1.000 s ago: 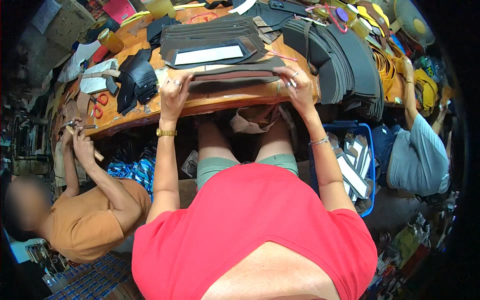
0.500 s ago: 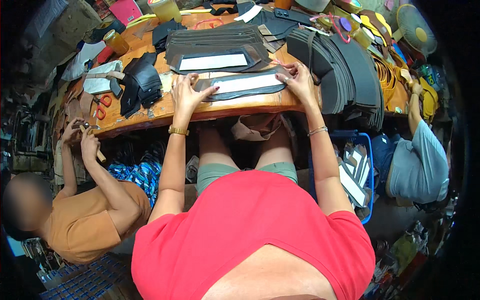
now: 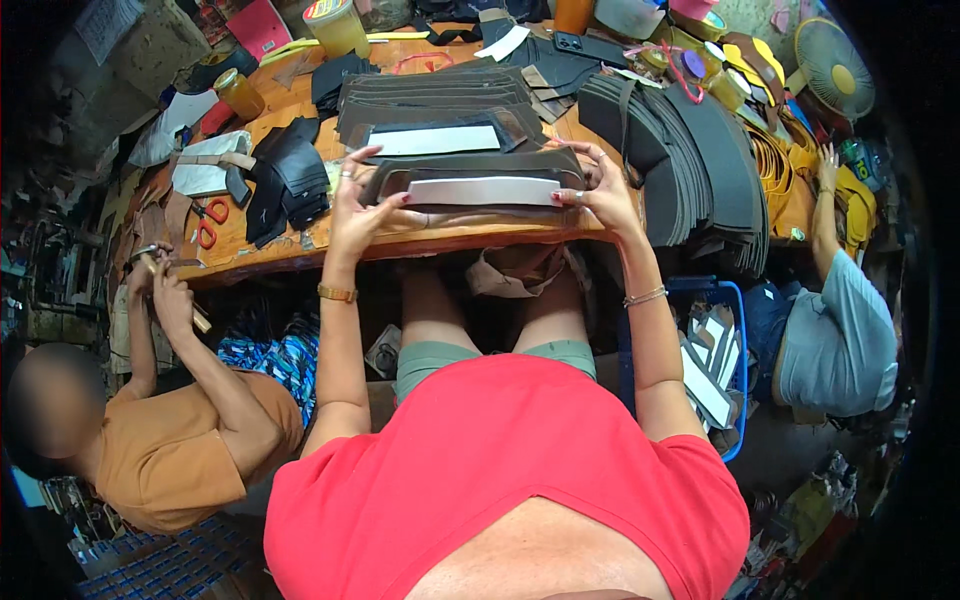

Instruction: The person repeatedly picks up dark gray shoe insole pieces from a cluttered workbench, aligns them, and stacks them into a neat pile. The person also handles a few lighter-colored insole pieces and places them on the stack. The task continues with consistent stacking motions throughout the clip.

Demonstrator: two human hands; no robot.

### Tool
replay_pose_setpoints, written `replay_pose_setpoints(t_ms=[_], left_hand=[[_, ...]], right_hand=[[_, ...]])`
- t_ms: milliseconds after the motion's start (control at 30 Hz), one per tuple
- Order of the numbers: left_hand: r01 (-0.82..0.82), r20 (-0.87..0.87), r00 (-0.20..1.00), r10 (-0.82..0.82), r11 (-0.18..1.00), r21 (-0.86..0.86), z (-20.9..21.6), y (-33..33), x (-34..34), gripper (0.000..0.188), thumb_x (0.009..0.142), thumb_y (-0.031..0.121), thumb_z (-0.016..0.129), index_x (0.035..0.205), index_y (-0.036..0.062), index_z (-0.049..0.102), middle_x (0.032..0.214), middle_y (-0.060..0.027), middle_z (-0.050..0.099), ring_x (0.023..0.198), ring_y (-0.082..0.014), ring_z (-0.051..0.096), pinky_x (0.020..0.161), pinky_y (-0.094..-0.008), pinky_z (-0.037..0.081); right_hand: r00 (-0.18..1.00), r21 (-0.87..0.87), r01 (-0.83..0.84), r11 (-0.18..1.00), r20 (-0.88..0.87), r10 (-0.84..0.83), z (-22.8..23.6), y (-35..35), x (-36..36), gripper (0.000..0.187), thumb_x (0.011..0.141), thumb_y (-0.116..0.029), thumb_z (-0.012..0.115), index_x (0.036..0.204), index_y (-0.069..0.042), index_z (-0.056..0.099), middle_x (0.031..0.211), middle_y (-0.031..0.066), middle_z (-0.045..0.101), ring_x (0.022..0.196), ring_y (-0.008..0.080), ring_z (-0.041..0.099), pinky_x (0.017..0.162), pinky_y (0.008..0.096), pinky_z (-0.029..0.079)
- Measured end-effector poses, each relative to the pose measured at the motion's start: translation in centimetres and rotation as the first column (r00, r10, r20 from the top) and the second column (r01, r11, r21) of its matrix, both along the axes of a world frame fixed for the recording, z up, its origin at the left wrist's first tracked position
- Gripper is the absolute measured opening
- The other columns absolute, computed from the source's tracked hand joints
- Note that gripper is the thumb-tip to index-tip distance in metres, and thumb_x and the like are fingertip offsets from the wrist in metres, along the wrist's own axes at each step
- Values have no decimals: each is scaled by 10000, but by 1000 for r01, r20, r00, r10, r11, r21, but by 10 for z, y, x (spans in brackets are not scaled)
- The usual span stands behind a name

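Observation:
Near the front edge of the table, a dark leather-like piece (image 3: 470, 166) with a white strip (image 3: 485, 191) along it is held between my two hands. My left hand (image 3: 357, 212) grips its left end, thumb on the front and fingers behind and above. At the right end, my right hand (image 3: 602, 195) pinches it, with the thumb tip on the strip's end. The piece looks tilted up toward me. Just beyond it lies a similar dark piece with a white strip (image 3: 435, 140), in front of a row of overlapping dark panels (image 3: 435, 95).
Fanned dark panels (image 3: 690, 160) stand to the right. On the left are black pieces (image 3: 287, 180) and red-handled scissors (image 3: 207, 225). A blue basket (image 3: 738, 380) of strips is by my right side. A person in orange (image 3: 200, 450) and one in grey (image 3: 840, 335) work alongside.
The held piece has tilted up, its near edge now toward me, and the strip looks narrower. My left hand has shifted slightly left and down. The grey-sleeved person's hand has moved.

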State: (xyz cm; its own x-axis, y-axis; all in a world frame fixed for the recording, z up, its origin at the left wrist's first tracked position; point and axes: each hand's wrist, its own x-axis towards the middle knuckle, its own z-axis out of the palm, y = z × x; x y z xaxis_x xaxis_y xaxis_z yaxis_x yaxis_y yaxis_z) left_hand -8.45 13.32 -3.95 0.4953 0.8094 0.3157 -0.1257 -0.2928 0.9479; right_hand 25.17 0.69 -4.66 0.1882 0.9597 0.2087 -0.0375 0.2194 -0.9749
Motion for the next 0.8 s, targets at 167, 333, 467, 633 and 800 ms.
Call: replay_pose_setpoints(t_ms=[167, 333, 467, 633, 800], left_hand=[[-95, -101, 988, 118, 974, 207, 9, 50, -19, 446, 793, -90, 740, 1201, 22, 599, 1099, -51, 672, 1023, -112, 636, 911, -260, 517], [-349, -320, 575, 753, 580, 736, -5, 82, -8, 658, 860, 282, 753, 1425, 117, 460, 1301, -128, 591, 1242, -281, 534, 1016, -470, 417], [-192, -306, 598, 741, 503, 843, -16, 66, 30, 937, 780, 643, 693, 1539, 245, 314, 1590, -138, 281, 1483, -385, 178, 1140, -644, 142], [61, -539, 596, 596, 635, 770, -32, 40, 71, 975, 786, 706, 623, 1572, 285, 227, 1654, -140, 28, 1511, -401, -38, 1139, -686, -21], [54, -539, 563, 626, 623, 780, -38, 44, 71, 900, 847, 671, 579, 1576, 282, 222, 1654, -147, 21, 1507, -420, -29, 1126, -698, -9]], right_hand=[[973, 123, 68, 990, 213, -93, 12, 37, -17, 490, 718, 79, 763, 1177, 4, 606, 996, 47, 697, 904, 105, 651, 774, 263, 542], [625, 465, 264, 845, 585, -517, 4, 85, -24, 352, 779, -102, 790, 1091, -8, 656, 962, 126, 666, 839, 221, 666, 731, 318, 527], [612, 514, 388, 765, 478, -631, 23, 105, -10, 314, 832, -214, 767, 1074, -36, 677, 948, 119, 642, 840, 241, 649, 740, 344, 522], [394, 390, 483, 784, 703, -592, 10, 154, 59, 396, 808, -215, 767, 1153, -64, 646, 1056, 152, 597, 998, 311, 617, 839, 423, 506], [176, 190, 485, 854, 935, -308, -12, 184, 66, 783, 713, -391, 821, 1363, -60, 538, 1274, 278, 553, 1218, 438, 528, 1009, 474, 461]])
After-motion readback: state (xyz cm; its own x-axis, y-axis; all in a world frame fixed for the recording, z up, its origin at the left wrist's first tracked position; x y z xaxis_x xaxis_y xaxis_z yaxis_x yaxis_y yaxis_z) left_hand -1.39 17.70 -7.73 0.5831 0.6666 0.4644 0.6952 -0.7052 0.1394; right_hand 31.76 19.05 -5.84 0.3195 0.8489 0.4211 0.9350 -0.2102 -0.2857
